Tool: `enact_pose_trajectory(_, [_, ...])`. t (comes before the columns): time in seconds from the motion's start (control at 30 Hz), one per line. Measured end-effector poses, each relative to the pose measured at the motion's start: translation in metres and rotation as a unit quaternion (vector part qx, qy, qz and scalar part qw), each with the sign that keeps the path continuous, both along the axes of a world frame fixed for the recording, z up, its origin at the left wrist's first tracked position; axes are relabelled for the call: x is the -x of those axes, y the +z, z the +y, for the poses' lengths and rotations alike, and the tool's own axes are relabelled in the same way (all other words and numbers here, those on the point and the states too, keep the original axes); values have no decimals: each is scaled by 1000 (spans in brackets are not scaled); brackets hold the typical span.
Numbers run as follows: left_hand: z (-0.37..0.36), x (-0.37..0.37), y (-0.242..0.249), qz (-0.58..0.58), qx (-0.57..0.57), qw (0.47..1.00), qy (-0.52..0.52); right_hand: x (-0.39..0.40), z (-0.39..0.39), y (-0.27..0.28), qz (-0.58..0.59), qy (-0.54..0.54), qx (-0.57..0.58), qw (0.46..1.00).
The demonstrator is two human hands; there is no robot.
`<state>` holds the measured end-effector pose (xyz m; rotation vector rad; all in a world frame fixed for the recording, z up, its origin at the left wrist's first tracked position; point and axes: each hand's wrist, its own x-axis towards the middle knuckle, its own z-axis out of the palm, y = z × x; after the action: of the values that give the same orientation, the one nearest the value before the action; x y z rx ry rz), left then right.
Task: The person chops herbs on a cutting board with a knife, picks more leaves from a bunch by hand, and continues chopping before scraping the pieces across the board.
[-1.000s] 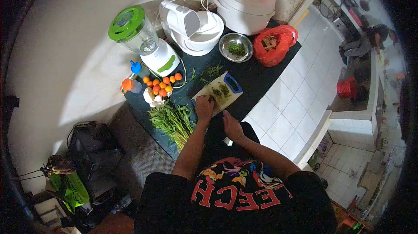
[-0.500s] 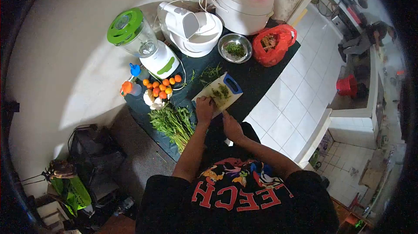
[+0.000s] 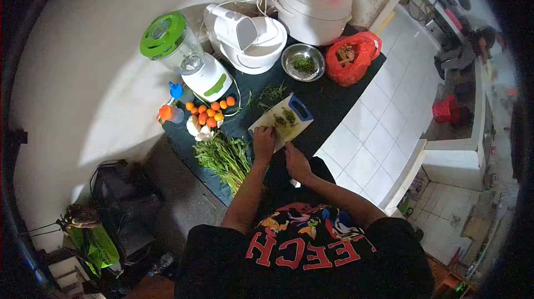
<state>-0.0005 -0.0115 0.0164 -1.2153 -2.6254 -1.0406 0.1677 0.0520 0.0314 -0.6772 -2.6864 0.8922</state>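
Observation:
A white cutting board (image 3: 297,128) with a blue handle lies on the dark table, bearing small heaps of chopped green leaves (image 3: 288,115). My left hand (image 3: 263,142) rests on the board's near left end, its fingers curled down beside the greens. What lies under those fingers is hidden. Just off the board's near edge, my right hand (image 3: 298,163) is closed; whatever it grips is too hidden to name. Loose green sprigs (image 3: 273,92) lie beyond the board, and a bunch of leafy greens (image 3: 225,160) is left of my left hand.
Small orange tomatoes (image 3: 210,113) and white garlic (image 3: 201,128) sit near a blender (image 3: 203,76). Behind are a stand mixer (image 3: 242,35), a white lidded pot (image 3: 314,10), a steel bowl (image 3: 303,63) holding chopped greens and a red plastic bag (image 3: 353,60). Tiled floor (image 3: 361,143) lies right.
The whole view has shifted slightly. My hands stay at the board in almost the same pose, and the chopped greens on it look slightly rearranged.

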Motion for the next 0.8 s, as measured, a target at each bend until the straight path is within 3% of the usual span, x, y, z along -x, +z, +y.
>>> enact_pose_trajectory(0.07, [0,1,0,-33,17,999,5,10,2,8,-54,-41,127,990])
enact_pose_trajectory(0.17, [3,1,-6,-55,47,997,31,22,7,-16,-8,-16,54,998])
enact_pose_trajectory(0.3, [1,5,1,-84,54,994,32,28,11,7,-33,-17,61,997])
enact_pose_trajectory(0.37, [2,6,2,-28,70,997,14,21,9,19,-67,-27,131,989])
enact_pose_trajectory(0.5, [1,2,-3,-15,60,998,10,6,-2,22,-121,-43,159,979])
enact_pose_trajectory(0.57, [-1,2,-7,5,14,1000,8,5,-4,13,-57,-43,137,988])
enact_pose_trajectory(0.7, [-6,2,1,3,19,1000,0,23,6,4,-73,-43,117,990])
enact_pose_trajectory(0.8, [-7,5,-1,31,42,998,-22,30,12,-5,3,-34,102,994])
